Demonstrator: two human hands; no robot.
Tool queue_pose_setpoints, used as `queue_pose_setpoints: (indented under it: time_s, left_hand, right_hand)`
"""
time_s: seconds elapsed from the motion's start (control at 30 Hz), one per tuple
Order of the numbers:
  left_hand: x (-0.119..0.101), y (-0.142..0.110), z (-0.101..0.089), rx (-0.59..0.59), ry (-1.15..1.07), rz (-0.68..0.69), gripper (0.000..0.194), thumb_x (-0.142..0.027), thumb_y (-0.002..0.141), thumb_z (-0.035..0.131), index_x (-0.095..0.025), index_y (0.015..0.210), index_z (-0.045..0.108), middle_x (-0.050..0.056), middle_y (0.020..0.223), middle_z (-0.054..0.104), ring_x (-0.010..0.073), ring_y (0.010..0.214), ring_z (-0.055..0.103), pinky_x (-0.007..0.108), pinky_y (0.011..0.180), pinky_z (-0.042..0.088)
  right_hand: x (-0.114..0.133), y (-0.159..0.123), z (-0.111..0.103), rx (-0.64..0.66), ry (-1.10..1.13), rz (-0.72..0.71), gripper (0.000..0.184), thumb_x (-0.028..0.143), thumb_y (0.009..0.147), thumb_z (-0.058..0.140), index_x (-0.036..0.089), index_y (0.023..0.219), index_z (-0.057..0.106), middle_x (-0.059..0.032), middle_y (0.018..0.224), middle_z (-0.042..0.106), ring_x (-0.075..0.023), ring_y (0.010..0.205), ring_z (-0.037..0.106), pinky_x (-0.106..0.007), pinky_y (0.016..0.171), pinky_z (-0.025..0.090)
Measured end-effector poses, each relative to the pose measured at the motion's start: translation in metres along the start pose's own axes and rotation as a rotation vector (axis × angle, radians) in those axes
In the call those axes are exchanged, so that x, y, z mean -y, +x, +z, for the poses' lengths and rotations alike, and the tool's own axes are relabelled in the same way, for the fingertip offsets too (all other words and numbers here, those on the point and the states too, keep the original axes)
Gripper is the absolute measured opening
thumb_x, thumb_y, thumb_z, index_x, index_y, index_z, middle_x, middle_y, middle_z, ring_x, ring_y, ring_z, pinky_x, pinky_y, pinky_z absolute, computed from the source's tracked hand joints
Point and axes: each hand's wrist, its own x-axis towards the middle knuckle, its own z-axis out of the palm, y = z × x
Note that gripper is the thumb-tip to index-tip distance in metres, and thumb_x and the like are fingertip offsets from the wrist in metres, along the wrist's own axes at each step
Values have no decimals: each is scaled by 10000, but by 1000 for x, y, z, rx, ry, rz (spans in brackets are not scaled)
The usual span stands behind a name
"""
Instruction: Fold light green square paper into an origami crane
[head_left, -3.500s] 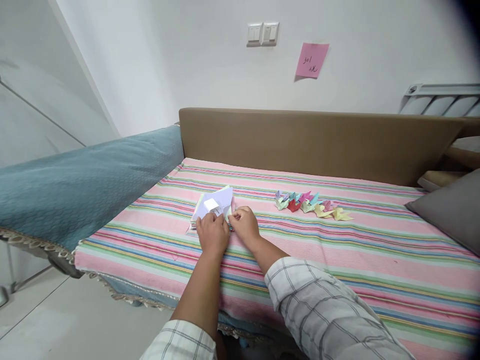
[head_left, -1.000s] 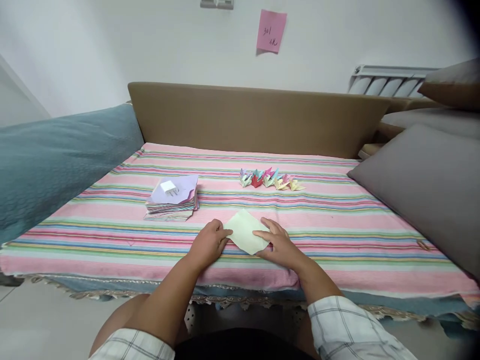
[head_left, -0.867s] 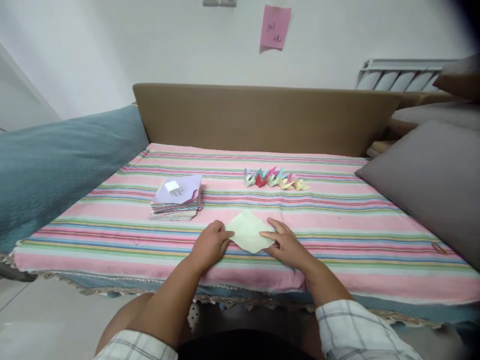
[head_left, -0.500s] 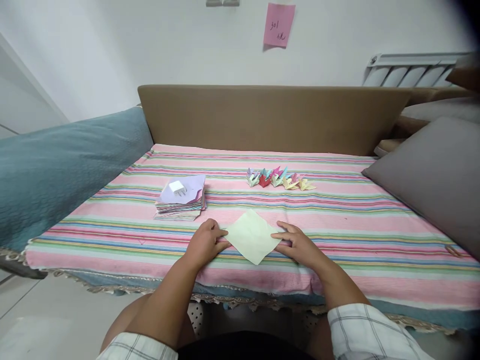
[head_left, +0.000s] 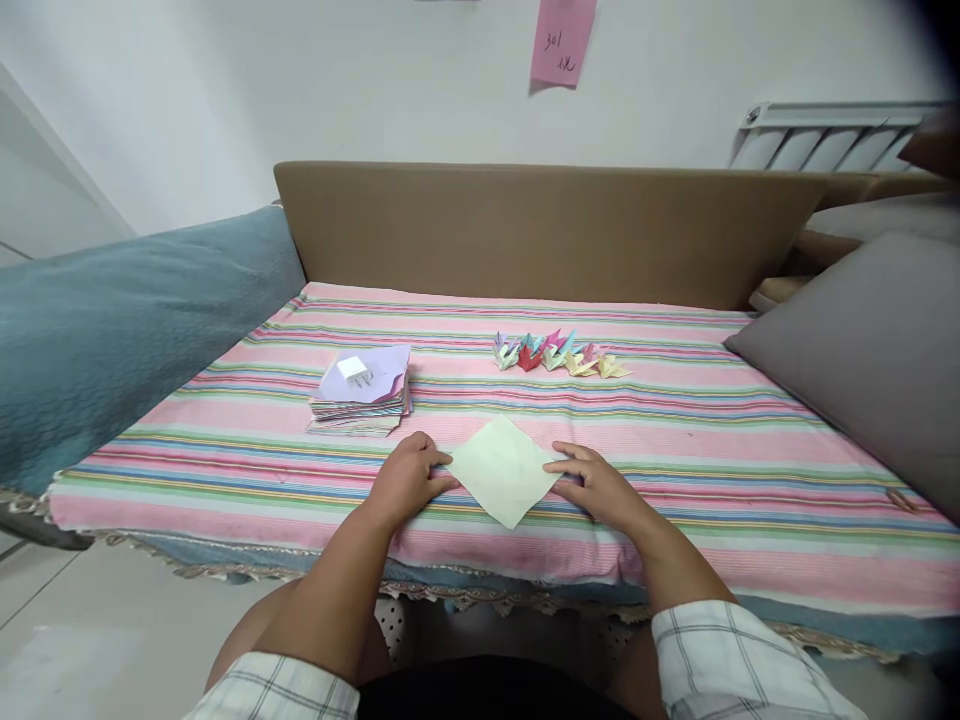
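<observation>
A pale green paper square [head_left: 501, 468] lies flat like a diamond on the striped cloth [head_left: 675, 440], near the front edge. My left hand [head_left: 407, 480] has its fingers curled and pinches the paper's left corner. My right hand [head_left: 601, 486] holds the right corner with its fingers close together. Behind my left hand sits a stack of coloured paper sheets [head_left: 358, 404] with a small white plug [head_left: 353, 370] resting on top. A row of several small folded paper cranes [head_left: 559, 353] lies further back at the centre.
A grey cushion [head_left: 862, 340] leans at the right. A teal blanket [head_left: 127, 320] covers the raised left side. A brown padded board [head_left: 540, 230] runs along the back. A pink note [head_left: 562, 40] hangs on the wall, with a radiator [head_left: 832, 135] to its right.
The pale green sheet left the stack and now lies in front of me, turned to a diamond. Both hands came back with it and now rest at its side corners.
</observation>
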Motion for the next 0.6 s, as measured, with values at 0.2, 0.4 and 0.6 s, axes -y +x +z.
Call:
queue_pose_setpoints:
  time_s: [0.2,0.4,0.6]
  left_hand:
    - [6,2,2,-9,-1,-10,233,-317,763,653,-208,961,710,49,872,561,187,850,562,303,767,459]
    - [5,4,4,-70,-37,-18,143,-327,782,624,-221,816,714,31,845,562,170,819,567,283,734,453]
    - [-2,8,3,-81,-39,-93,186,-343,793,605,-192,730,693,32,805,554,163,780,554,274,688,435]
  right_hand:
    - [2,1,-1,-25,-1,16,273,312,770,606,248,1017,704,-89,1306,516,-245,1219,450,-416,1040,335]
    - [8,2,-4,-63,28,51,222,302,753,612,255,940,723,-75,1243,568,-239,1167,495,-405,1005,371]
    - [12,3,-6,-59,13,64,244,380,803,540,241,881,725,-83,1205,589,-248,1163,495,-401,979,378]
